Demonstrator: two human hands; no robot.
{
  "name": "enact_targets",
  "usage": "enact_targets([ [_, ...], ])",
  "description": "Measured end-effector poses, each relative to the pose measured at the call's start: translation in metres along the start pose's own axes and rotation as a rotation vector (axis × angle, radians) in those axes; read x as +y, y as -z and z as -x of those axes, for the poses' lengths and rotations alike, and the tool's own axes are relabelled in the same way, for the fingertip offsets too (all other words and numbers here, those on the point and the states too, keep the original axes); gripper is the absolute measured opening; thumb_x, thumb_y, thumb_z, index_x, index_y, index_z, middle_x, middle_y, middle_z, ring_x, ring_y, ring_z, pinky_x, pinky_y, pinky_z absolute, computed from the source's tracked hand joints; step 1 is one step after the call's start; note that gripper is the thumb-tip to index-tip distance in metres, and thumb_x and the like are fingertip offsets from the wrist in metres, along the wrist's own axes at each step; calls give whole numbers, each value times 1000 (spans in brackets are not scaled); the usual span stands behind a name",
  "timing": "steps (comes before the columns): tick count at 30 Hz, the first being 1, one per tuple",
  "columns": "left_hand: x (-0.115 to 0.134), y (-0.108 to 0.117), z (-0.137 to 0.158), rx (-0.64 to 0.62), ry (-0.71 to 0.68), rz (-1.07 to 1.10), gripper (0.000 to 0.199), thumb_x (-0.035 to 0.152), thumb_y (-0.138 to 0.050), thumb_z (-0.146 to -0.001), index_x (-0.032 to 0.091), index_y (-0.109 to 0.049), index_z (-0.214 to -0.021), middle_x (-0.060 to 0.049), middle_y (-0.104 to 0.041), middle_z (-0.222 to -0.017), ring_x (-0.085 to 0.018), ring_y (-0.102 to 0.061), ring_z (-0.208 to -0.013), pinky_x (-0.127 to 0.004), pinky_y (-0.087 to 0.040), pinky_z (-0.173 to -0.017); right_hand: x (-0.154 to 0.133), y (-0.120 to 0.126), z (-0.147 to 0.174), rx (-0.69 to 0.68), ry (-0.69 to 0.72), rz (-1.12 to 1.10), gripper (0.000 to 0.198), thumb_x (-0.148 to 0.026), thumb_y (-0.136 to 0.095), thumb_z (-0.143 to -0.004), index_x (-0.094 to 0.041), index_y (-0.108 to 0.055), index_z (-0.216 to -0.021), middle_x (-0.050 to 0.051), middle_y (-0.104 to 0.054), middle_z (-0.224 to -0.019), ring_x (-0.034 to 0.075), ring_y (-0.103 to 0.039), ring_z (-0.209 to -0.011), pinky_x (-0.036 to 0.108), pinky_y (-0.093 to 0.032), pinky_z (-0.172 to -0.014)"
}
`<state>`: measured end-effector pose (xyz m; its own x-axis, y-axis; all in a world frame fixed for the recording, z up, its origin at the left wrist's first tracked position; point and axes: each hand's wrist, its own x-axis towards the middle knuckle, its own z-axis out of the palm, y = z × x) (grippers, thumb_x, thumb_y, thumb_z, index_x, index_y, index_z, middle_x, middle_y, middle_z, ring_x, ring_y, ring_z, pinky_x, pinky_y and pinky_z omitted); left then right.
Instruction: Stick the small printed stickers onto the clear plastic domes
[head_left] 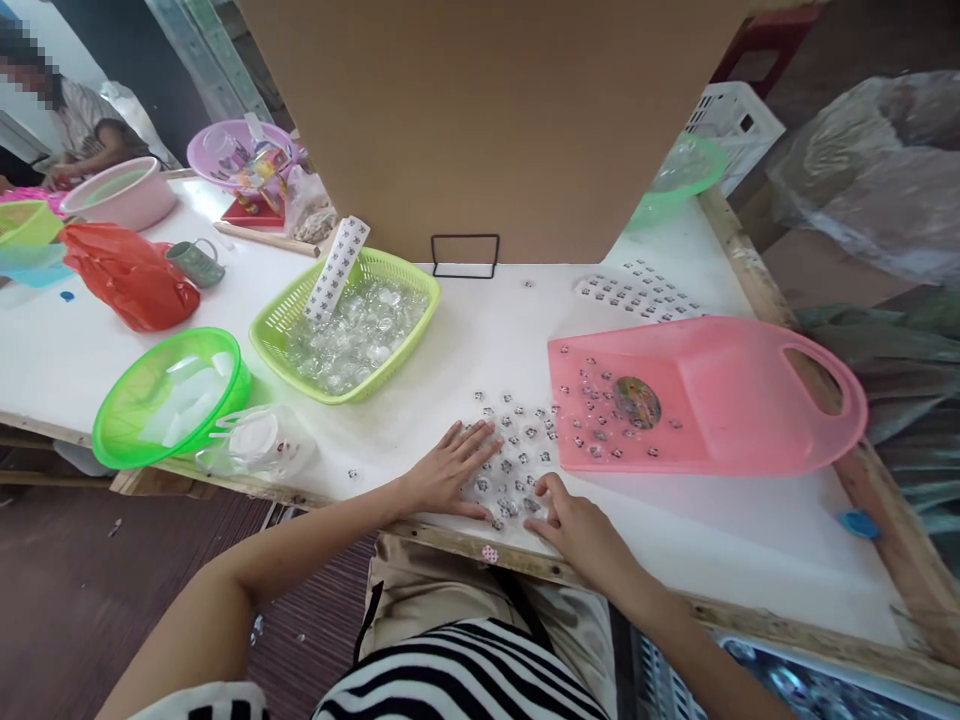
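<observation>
Fingers splayed, the left hand is resting on clear printed pieces on a white table; the right hand is curving beside them, thumb and forefinger apart, seemingly gathering. Further gathering is calling for gentle sweeping, near a pink scoop.

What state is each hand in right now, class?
Left hand: open, palm down, fingers spread at the small, rounded, clear plastic pieces with black prints.
Right hand: fingers bent at the pieces; whether it holds one cannot be told.
</observation>
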<state>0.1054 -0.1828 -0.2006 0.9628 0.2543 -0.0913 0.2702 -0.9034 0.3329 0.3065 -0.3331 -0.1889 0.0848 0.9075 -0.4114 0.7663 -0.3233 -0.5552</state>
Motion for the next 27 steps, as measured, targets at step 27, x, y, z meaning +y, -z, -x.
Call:
enact_targets([
  [27, -74, 18, 92, 105, 238, -232, 103, 68, -50, -89, 19, 9, -159, -19, -13, -165, -36, -14, -152, -55, -13, -121, -35, -7, -50, 335, 378, 321, 9, -11, -57, -91, -18, -59, -96, 8, -64, -96, 25, -61, -90, 37, -47, -79],
])
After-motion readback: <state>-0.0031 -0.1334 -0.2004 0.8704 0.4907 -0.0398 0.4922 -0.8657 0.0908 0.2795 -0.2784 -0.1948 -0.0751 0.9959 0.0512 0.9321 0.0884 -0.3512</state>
